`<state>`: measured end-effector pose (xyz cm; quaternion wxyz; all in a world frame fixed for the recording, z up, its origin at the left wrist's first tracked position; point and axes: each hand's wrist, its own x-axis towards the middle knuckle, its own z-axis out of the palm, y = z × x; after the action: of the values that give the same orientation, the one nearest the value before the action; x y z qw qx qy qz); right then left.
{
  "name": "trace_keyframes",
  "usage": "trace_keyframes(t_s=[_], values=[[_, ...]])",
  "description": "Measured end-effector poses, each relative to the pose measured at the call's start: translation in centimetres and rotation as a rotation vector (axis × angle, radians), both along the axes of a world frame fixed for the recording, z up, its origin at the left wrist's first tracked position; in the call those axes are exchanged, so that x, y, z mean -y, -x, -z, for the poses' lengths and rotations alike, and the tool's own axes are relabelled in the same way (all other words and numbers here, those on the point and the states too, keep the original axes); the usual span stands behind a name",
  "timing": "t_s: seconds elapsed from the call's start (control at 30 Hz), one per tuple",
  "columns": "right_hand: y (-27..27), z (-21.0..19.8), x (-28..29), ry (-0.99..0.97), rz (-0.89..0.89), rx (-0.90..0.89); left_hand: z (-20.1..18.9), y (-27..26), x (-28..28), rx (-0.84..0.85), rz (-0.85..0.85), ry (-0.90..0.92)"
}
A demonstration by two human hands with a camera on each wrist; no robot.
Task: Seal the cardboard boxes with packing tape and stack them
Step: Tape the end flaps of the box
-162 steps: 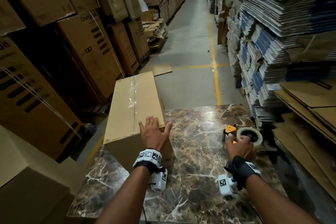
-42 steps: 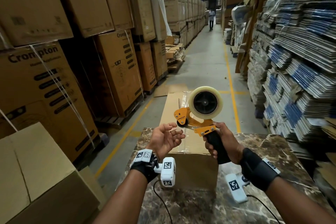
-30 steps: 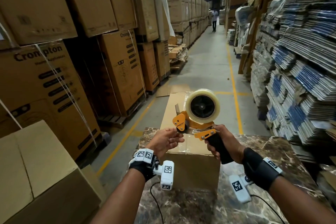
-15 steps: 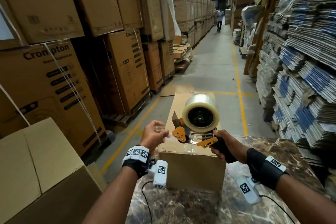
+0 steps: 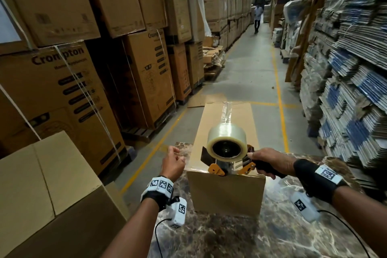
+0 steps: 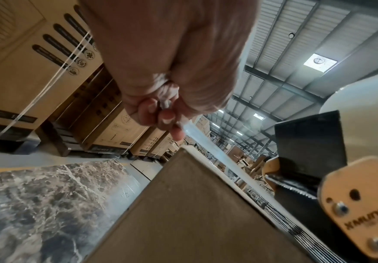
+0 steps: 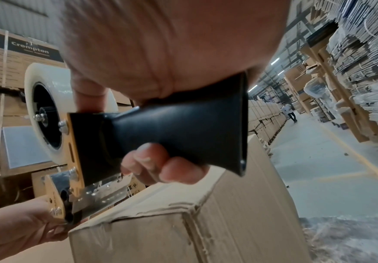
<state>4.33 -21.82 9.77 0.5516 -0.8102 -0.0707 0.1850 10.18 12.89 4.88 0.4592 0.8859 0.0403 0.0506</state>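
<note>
head view: the cardboard box [image 5: 225, 148] stands on the marble bench [image 5: 282, 226] with its long side running away from the person, so the top seam lies in line with a pull of the tape. a strip of clear tape already runs along the far half of that seam. the right hand [image 5: 267, 160] wraps its grip tightly round the black handle of the tape dispenser [image 5: 227, 153], which sits low at the near top edge of the box, roll toward the camera; held there, it seems placed to start a strip over the near end. the left hand [image 5: 172, 163] is off the box's left side, fingers closed in a pinch, apparently on the free end of tape, though the film is hard to see here.

left wrist view: the fingertips [image 6: 167, 121] pinch a thin clear tape end [image 6: 205, 142] that stretches taut toward the dispenser's cutter [image 6: 295, 188]. pulled sideways like this, it likely keeps the film from curling back onto the roll. the box edge [image 6: 205, 178] lies just under the strip.

right wrist view: fingers [image 7: 160, 167] curl under the black handle [image 7: 178, 135], thumb up by the tape roll [image 7: 48, 121]. the metal blade plate [image 7: 98, 195] hovers just above the near corner of the box [image 7: 205, 222], whose end face looks creased. whether it touches the card, i cannot tell.
</note>
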Motion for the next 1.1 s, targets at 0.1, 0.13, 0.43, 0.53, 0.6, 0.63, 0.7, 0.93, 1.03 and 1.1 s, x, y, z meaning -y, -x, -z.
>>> trace_keyframes(t_s=[0.1, 0.13, 0.43, 0.53, 0.6, 0.63, 0.7, 0.93, 1.03, 1.1], values=[[-0.1, 0.1, 0.0, 0.037, -0.038, 0.007, 0.6, 0.2, 0.4, 0.003, -0.024, -0.009], [-0.1, 0.2, 0.1, 0.042, -0.043, 0.012, 0.9, 0.2, 0.4, 0.003, -0.029, -0.004], [-1.1, -0.1, 0.5, 0.123, -0.098, 0.006, 1.6, 0.9, 0.6, 0.040, -0.067, 0.056], [-1.6, -0.4, 0.7, 0.156, -0.121, 0.004, 1.5, 0.9, 0.5, 0.039, -0.074, 0.093], [-1.7, -0.6, 0.7, 0.173, -0.135, 0.002, 1.4, 0.8, 0.4, 0.045, -0.065, 0.099], [-1.8, -0.7, 0.7, 0.179, -0.143, -0.001, 1.4, 0.8, 0.4, 0.049, -0.066, 0.102], [-1.7, -0.7, 0.6, 0.178, -0.150, -0.007, 1.7, 0.9, 0.5, 0.043, -0.075, 0.096], [-1.5, -0.5, 0.6, 0.183, -0.148, -0.022, 2.8, 2.1, 1.5, 0.066, -0.098, 0.116], [-1.2, -0.4, 0.6, 0.191, -0.151, -0.025, 3.3, 2.2, 1.8, 0.091, -0.113, 0.131], [-1.0, -0.3, 0.6, 0.207, -0.150, -0.017, 3.7, 2.2, 1.8, 0.068, -0.101, 0.142]])
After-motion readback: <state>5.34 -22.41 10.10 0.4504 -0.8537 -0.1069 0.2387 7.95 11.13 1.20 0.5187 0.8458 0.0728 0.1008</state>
